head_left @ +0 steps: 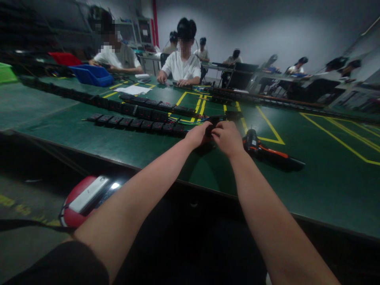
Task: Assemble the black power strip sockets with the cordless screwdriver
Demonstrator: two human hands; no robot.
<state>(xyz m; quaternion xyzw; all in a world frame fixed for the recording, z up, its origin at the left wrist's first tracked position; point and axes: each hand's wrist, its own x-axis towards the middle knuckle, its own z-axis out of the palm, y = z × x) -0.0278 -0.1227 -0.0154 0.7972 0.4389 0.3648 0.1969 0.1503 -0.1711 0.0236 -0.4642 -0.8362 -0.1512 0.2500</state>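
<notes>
Both of my hands meet over the near half of the green table, at the right end of a row of black socket modules (130, 122) with small red marks. My left hand (198, 135) is closed on a small black part (210, 129). Against the same part, my right hand (229, 136) has its fingers pinched together; the fingertips partly cover it. Thin coloured wires (190, 122) run just behind my left hand. To the right of my right hand lies a black and orange power screwdriver (273, 152).
Longer rows of black modules (97, 102) stretch behind. A blue bin (92, 75), a red bin (64, 58) and white paper (133, 90) are farther back. Yellow tape (270, 122) marks the tabletop. A phone (89, 194) rests on a red stool (77, 211). Several co-workers sit opposite.
</notes>
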